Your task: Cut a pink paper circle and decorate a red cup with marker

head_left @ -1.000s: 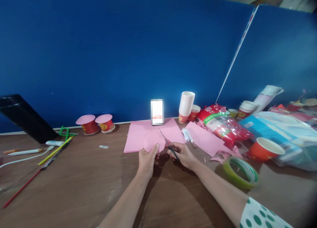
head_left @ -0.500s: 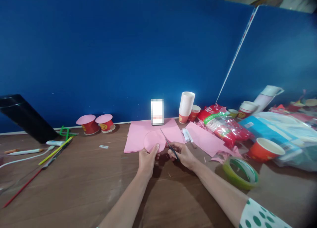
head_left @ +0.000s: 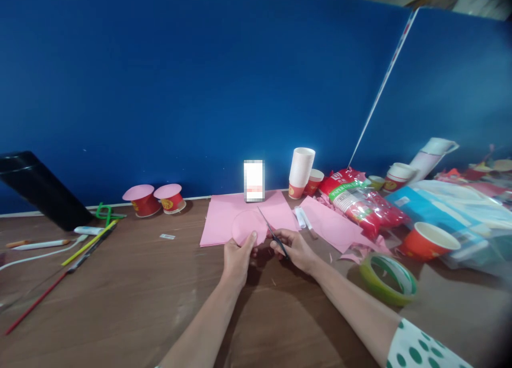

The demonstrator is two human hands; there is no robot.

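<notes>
My left hand (head_left: 239,258) pinches a round piece of pink paper (head_left: 246,225) at its lower edge, thumb on top. My right hand (head_left: 295,250) is closed around a pair of scissors (head_left: 275,234) with dark handles. The blades point up and to the left, by the right edge of the paper circle. Whether the blades are apart cannot be made out. Behind the circle lies a stack of pink paper sheets (head_left: 218,216). On this stack, against the blue wall, stands a phone-like white rectangle (head_left: 254,181), blurred out.
Left are two red cups (head_left: 144,204) topped with pink discs, pens (head_left: 90,242) and a black bottle (head_left: 48,192). Right are stacked paper cups (head_left: 302,168), pink scraps (head_left: 334,224), a red cup pack (head_left: 356,202), a tape roll (head_left: 388,280) and an orange cup (head_left: 430,242).
</notes>
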